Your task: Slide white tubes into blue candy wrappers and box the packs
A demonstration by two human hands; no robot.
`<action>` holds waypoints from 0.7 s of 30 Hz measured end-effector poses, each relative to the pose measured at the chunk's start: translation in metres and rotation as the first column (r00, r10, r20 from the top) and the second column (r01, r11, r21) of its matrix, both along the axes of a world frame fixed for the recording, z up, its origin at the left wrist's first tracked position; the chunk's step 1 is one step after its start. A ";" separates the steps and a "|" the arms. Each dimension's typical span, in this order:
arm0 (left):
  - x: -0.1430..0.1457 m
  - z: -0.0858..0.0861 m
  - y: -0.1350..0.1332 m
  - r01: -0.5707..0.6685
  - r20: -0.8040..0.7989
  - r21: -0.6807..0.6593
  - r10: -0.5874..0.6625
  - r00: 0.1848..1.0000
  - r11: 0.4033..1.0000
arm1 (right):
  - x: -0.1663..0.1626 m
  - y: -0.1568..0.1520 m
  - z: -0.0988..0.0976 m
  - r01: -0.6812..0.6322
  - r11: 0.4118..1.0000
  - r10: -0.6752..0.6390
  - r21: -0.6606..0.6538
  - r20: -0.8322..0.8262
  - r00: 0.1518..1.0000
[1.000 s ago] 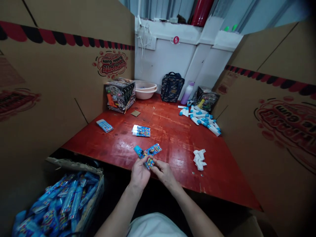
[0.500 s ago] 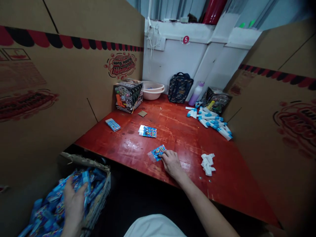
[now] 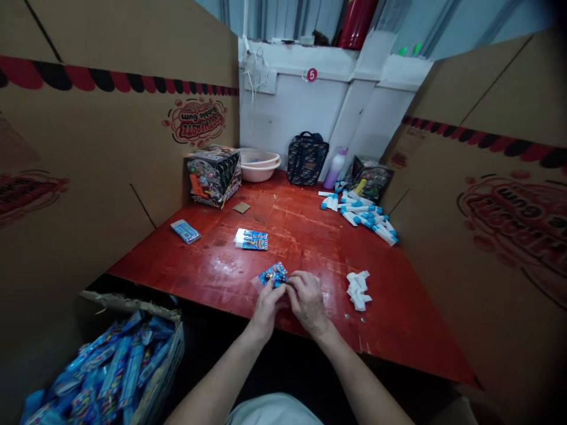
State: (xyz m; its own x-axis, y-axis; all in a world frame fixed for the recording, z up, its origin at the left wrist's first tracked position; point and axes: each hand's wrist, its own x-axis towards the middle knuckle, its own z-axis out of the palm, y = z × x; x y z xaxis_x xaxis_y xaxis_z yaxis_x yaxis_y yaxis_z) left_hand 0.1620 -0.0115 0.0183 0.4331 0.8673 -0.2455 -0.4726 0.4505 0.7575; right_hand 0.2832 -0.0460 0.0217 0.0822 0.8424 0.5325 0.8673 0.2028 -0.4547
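Observation:
A small blue printed plastic bag [image 3: 273, 273] with a clear end lies at the front of the red table, under my fingertips. My left hand [image 3: 266, 308] is closed on its near edge, thumb and fingers pressed together. Pinched at the bag's right corner, my right hand [image 3: 308, 302] touches my left fingertips. Whether anything small is between the fingers is hidden. Farther back lies a stack of similar printed bags [image 3: 251, 239]. A blue packet [image 3: 185, 231] rests to its left.
An open box [image 3: 170, 360] full of blue wrapped pieces stands low at left. Crumpled white tissue [image 3: 358, 290] lies right of my hands. White-and-blue tubes [image 3: 365, 212] are heaped back right. Cardboard walls [image 3: 110, 141] flank the table [image 3: 310, 236]; a dark bag [image 3: 307, 159] stands behind.
My left hand has left the box of blue pieces and come to the printed bag, meeting my right hand. The right hand stays at the bag. The view has shifted slightly.

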 end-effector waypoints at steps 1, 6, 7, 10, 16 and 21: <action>0.013 0.001 0.004 -0.039 0.070 -0.034 0.041 0.997 0.999 | 0.002 0.000 0.002 -0.004 1.000 0.004 -0.001 -0.018 1.000; 0.048 0.002 0.023 -0.122 0.189 -0.076 0.134 0.973 0.990 | 0.032 0.010 -0.005 0.063 0.996 -0.084 -0.066 -0.385 0.919; 0.052 0.003 0.026 -0.108 0.176 -0.069 0.118 0.977 0.992 | 0.039 0.014 -0.009 0.052 0.993 -0.097 -0.109 -0.467 0.879; 0.061 0.005 0.036 -0.096 0.129 -0.024 0.098 0.987 0.995 | 0.056 0.033 -0.019 -0.075 0.977 -0.081 -0.200 -0.669 0.739; 0.089 0.008 0.070 -0.029 0.114 -0.001 0.029 0.993 1.000 | 0.089 0.079 -0.019 -0.181 0.966 -0.089 -0.186 -0.893 0.442; 0.118 0.007 0.101 -0.022 0.090 0.061 0.016 0.996 0.998 | 0.117 0.102 0.001 -0.263 0.926 -0.115 -0.271 -0.866 0.486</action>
State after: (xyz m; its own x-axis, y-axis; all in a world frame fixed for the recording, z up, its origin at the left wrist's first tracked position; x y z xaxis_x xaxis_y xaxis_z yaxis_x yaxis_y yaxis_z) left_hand 0.2795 0.0896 0.0252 0.4341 0.8880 -0.1520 -0.5474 0.3940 0.7383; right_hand 0.4006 0.0560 0.0232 0.2623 0.9620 -0.0760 -0.0111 -0.0758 -0.9971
